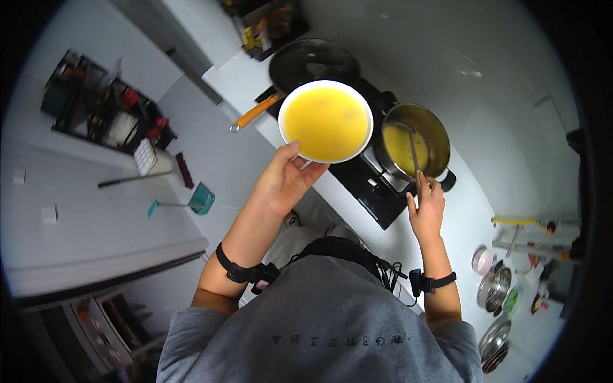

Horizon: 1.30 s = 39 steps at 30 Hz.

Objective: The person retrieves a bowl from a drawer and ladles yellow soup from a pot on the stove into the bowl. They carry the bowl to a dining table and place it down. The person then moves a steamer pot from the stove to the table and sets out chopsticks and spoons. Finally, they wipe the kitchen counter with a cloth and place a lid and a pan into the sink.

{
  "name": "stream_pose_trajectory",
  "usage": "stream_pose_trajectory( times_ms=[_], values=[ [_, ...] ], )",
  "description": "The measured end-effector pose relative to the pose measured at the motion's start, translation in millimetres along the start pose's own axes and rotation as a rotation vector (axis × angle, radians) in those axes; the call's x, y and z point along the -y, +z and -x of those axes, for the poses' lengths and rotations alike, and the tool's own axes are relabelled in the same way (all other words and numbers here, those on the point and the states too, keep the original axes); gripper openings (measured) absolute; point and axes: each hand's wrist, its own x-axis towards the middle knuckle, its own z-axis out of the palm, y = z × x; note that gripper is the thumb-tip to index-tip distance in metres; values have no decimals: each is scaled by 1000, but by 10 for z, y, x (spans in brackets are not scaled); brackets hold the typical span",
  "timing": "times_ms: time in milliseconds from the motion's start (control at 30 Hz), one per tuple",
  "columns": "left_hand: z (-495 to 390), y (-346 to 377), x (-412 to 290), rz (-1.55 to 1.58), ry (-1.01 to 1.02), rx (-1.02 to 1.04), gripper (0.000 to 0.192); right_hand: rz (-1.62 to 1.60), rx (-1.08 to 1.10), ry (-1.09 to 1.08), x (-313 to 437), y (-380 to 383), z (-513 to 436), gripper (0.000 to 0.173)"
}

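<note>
My left hand holds a white bowl by its near rim, thumb on the edge and fingers beneath. Yellow liquid fills the bowl almost to the rim. To the right, my right hand grips the handle of a ladle, whose head dips into a deep metal pot. Yellow liquid with a few darker bits lies in the bottom of the pot. The pot stands on a black gas stove, partly hidden by the bowl.
Behind the bowl sits a dark wok with an orange handle jutting left. A white counter runs along the stove. Farther right are a pink bowl, a steel pan and lids. Condiment racks stand at the back and left.
</note>
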Motion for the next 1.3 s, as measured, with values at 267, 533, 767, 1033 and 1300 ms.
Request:
stream_pose_trajectory(
  times_ms=[267, 533, 767, 1033, 1300],
  values=[
    [983, -448, -137, 75, 186, -77, 46, -1370, 755, 42, 1437, -267, -445, 56],
    [2251, -1155, -172, 70, 413, -192, 54, -1614, 1355, 36, 2744, -109, -2, 66],
    [3543, -2041, -224, 232, 515, -345, 50, -1590, 1664, 107, 3976, 82, 932, 57],
    [4818, -2894, -313, 421, 699, -568, 38, -1465, 1991, 147, 5371, 380, 1909, 51],
    [5777, -3533, -680, 360, 886, -702, 48, -1249, 2206, -78, 6852, 602, 2512, 42]
  ],
)
